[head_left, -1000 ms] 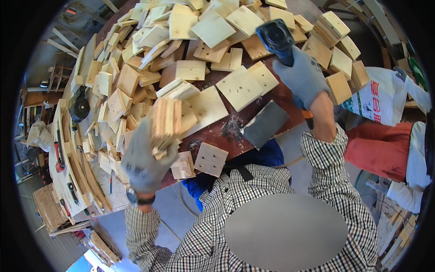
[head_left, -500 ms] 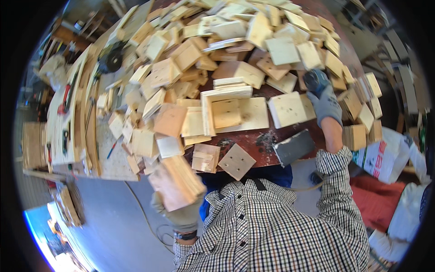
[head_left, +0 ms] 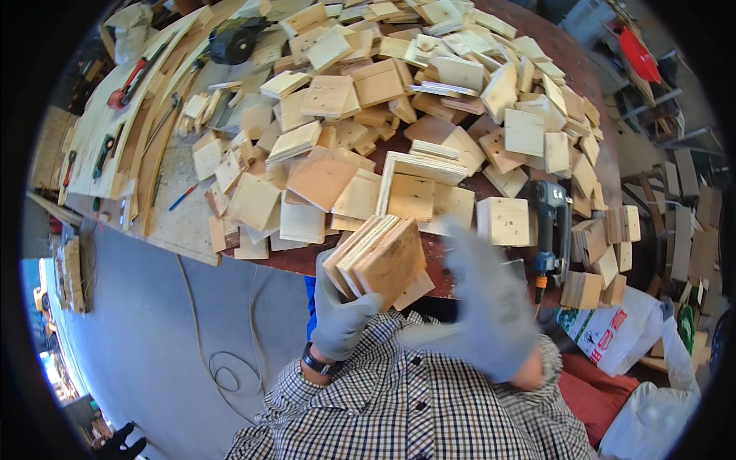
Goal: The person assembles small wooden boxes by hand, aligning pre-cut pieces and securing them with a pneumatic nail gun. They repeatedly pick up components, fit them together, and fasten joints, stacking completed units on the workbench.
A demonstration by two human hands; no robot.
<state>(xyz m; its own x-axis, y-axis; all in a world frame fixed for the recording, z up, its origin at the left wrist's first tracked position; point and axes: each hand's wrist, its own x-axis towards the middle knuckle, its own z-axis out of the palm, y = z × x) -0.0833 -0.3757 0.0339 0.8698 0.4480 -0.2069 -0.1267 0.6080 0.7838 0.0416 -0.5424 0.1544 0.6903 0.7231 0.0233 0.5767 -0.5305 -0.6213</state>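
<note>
My left hand [head_left: 341,318], in a grey work glove, grips a small stack of plywood blocks [head_left: 392,264] in front of my chest, near the table's front edge. The stack is tilted and its layered edges show. Just right of it is my gloved right hand [head_left: 494,307], smeared by motion, its thumb apart from the stretched fingers and nothing visible in it. Beyond that hand a dark power tool [head_left: 546,222] with an orange fitting lies on the table. To the tool's left is a pale block [head_left: 504,221]. An L-shaped plywood piece [head_left: 391,180] stands beyond the stack.
A large heap of wooden blocks [head_left: 376,82] covers much of the red tabletop [head_left: 598,77]. At left lie long boards, a red-handled tool [head_left: 126,92] and a blue pencil [head_left: 182,197]. White bags [head_left: 652,414] stand at right. A cable [head_left: 222,372] coils on the floor; a black-gloved hand [head_left: 119,445] shows lower left.
My right hand has let go of the power tool and come back toward my chest. My left hand has brought the block stack up and right from the lower left. The view has shifted.
</note>
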